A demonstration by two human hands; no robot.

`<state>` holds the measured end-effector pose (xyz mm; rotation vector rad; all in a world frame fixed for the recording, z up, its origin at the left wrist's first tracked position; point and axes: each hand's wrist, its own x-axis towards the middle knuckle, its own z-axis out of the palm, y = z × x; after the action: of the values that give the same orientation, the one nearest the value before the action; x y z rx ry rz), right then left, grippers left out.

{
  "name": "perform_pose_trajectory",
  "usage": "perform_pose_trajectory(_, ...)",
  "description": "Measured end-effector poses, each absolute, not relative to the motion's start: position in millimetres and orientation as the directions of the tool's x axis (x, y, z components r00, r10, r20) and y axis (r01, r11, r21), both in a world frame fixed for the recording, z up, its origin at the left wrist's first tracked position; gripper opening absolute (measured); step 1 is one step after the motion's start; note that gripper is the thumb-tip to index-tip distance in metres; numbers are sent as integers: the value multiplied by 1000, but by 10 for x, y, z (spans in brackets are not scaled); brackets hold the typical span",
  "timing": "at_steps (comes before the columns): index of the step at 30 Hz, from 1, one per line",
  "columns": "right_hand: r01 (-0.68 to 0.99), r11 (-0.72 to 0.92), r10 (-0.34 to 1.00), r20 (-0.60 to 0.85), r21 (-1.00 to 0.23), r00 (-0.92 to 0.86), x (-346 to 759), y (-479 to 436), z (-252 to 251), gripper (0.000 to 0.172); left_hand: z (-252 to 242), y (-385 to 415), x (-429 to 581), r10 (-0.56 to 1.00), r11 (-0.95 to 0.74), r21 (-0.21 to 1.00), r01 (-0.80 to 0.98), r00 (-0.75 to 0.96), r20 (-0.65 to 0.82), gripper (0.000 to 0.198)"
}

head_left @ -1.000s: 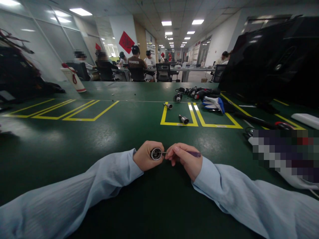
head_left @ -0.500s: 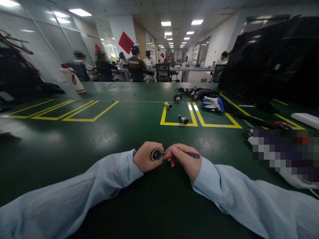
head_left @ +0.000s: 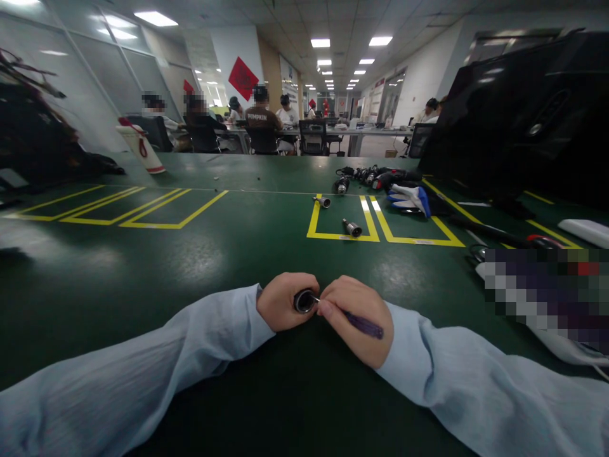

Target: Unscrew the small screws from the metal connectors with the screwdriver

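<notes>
My left hand (head_left: 284,301) is closed around a dark metal cylindrical part (head_left: 303,301), its round hollow end turned toward me. In my right hand (head_left: 356,311) is a screwdriver (head_left: 364,325) with a purple handle, which lies back across the palm. The thin shaft slants up to the opening of the cylindrical part; its tip is hidden there. Both hands are close together above the green table (head_left: 228,260). Beyond them, two metal connector-like fittings, a nearer one (head_left: 352,228) and a farther one (head_left: 323,202), lie by a yellow taped box.
Black cables and metal fittings (head_left: 368,178) are piled at the back right beside a blue-and-white glove (head_left: 410,199). A large black case (head_left: 514,120) stands at the right. A white cup (head_left: 143,149) is at the back left. People sit at tables beyond.
My right hand has turned, and the screwdriver handle has swung downward toward me. The cylindrical part in my left hand has tilted slightly, so less of its inside shows.
</notes>
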<state>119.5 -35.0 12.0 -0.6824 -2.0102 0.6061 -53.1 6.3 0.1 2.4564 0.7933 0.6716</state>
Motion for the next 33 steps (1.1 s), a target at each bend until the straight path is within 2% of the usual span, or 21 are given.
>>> perform_pose_trajectory(3,261,672,726,548,-693,-414,1184,-345,125,26,-5,61,-535,635,-732,532,426,710,306,8)
perform_pose_trajectory(7,122,418,877,365,-900,-312,1197,-282,107,32,-17,58,-543,658,-715,521,466,700,277,6)
perform_pose_trajectory(10,77,298,908,258,-951,-329,1210,-267,104,33,-16,55,-543,643,-725,521,451,715,275,8)
perform_pose_trajectory(12,126,407,874,346,-905,-341,1209,-290,103,32,-6,55,-539,632,-736,513,441,719,289,8)
perform_pose_trajectory(15,216,682,712,567,-699,-413,1192,-347,99,26,10,58,-536,608,-759,491,428,737,296,9)
perform_pose_trajectory(17,259,766,632,614,-588,-473,1180,-376,95,24,15,59,-537,590,-776,472,419,748,304,9)
perform_pose_trajectory(19,294,760,641,595,-580,-485,1174,-383,94,25,12,53,-539,587,-787,444,428,741,326,7)
perform_pose_trajectory(22,266,627,762,505,-732,-406,1175,-363,91,28,4,40,-543,593,-793,419,443,720,361,6)
perform_pose_trajectory(25,144,384,887,322,-912,-331,1173,-341,90,31,-4,43,-550,621,-772,441,458,693,367,5)
perform_pose_trajectory(27,97,298,916,256,-950,-310,1166,-341,89,31,-7,53,-556,634,-760,453,465,682,364,5)
perform_pose_trajectory(31,69,291,921,260,-954,-291,1148,-339,61,30,-12,61,-557,612,-775,463,430,695,377,5)
perform_pose_trajectory(33,-46,175,940,181,-983,-291,1137,-317,23,30,-7,53,-551,597,-784,474,401,699,394,7)
